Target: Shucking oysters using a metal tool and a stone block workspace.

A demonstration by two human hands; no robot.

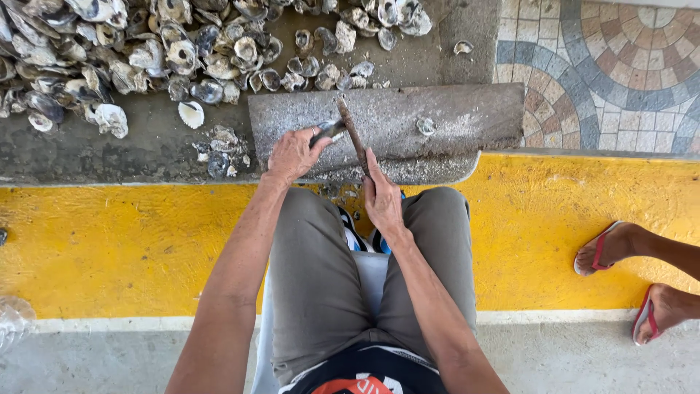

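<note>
Fingers (302,146) of the left hand (292,155) wrap an oyster (328,131), pinning it on the near edge of the grey slab (452,117) for support. Right hand (380,198) is clenched around a rusty blade (352,135), angled at the shell. Opened shells (146,51) pile beyond the slab's far left corner on concrete; yellow curb (109,241) and patterned paving (612,66) surround.

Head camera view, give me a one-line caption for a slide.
Seated person's left hand pins an oyster on a grey slab; right hand grips a rusty blade beside piled shells.
</note>
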